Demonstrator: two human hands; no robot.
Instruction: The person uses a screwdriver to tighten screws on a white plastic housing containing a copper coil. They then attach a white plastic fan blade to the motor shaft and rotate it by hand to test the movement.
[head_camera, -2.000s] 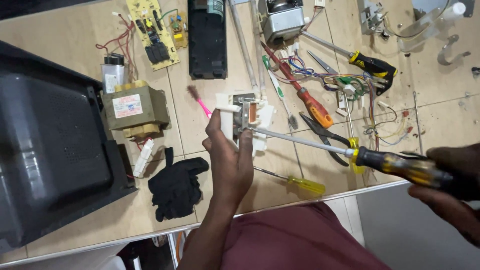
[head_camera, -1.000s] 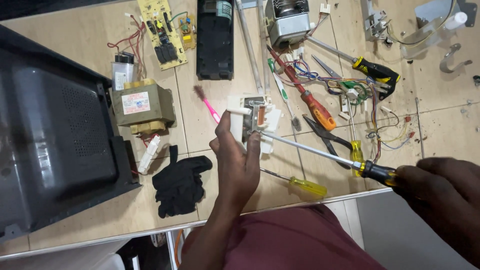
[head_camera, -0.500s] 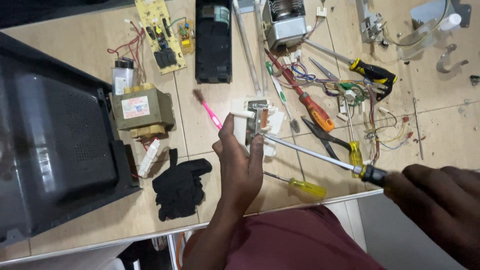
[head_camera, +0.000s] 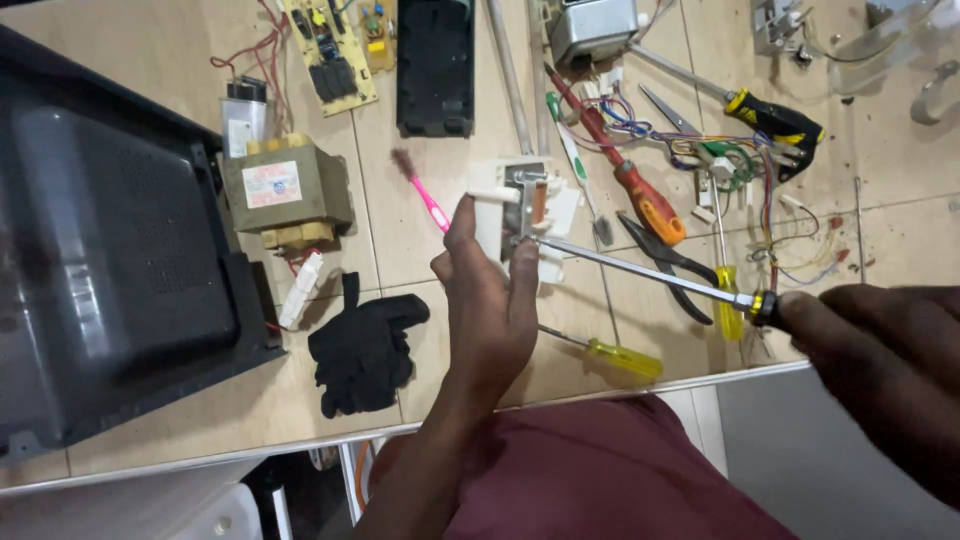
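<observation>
Head view. The left hand (head_camera: 495, 300) grips a small white switch assembly (head_camera: 525, 205) upright above the tiled counter (head_camera: 150, 400). The right hand (head_camera: 880, 360) is closed round the handle of a long screwdriver (head_camera: 640, 268), its tip set against the assembly. Risk: the tip may slip toward the holding fingers (head_camera: 522, 262), since the part is unsupported. Nearby lie a pink toothbrush (head_camera: 422, 190), transformer (head_camera: 287, 192), black glove (head_camera: 365, 345), pliers (head_camera: 668, 262) and yellow screwdriver (head_camera: 610, 352); loose wires (head_camera: 745, 165) crowd the right.
</observation>
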